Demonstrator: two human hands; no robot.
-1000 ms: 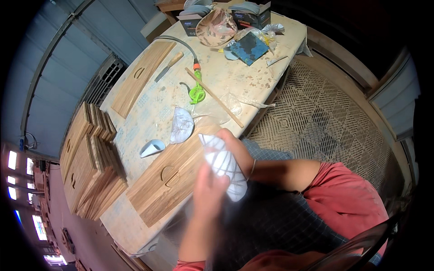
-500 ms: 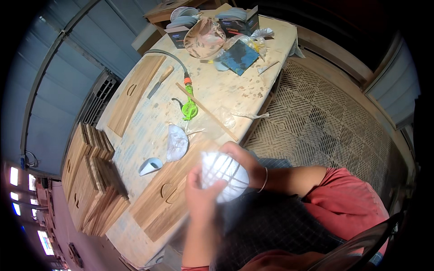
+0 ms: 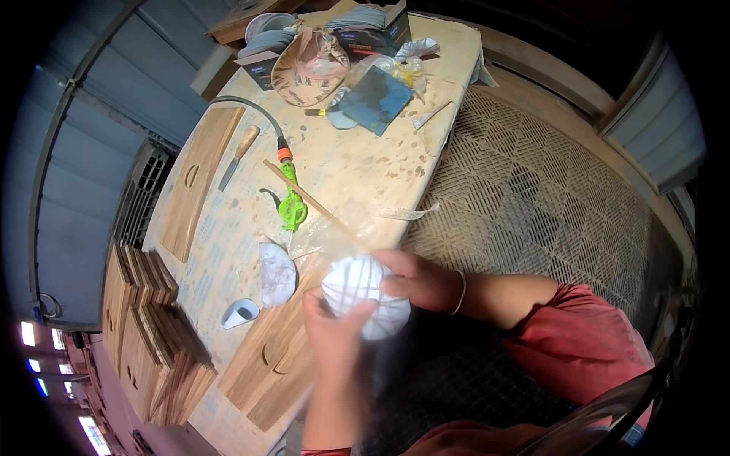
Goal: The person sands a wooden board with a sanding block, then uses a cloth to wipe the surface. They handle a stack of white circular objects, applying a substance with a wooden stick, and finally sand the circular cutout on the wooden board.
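My left hand point(image 3: 334, 325) and my right hand point(image 3: 420, 281) both grip a round white sanding disc point(image 3: 366, 287) with grey crease lines across it. Each thumb presses on its face while the other fingers are mostly hidden behind it. Below and left of the disc lies a wooden board point(image 3: 266, 372) with a curved cutout. A folded white disc point(image 3: 277, 277) rests against this board's far end. Beside that, a small curled grey-white disc point(image 3: 241, 312) lies on the table.
A green air blow gun point(image 3: 291, 209) with a hose lies mid-table, by a thin wooden stick point(image 3: 308, 199) and a putty knife point(image 3: 239, 157). Boards are stacked point(image 3: 156, 357) at the left; another board point(image 3: 199, 186) lies farther off. At the back are a hat point(image 3: 312, 68) and boxes of discs point(image 3: 376, 38).
The view has shifted, so the table's things sit farther left. My right hand has moved its thumb onto the disc's face, and the disc is turned, looking rounder.
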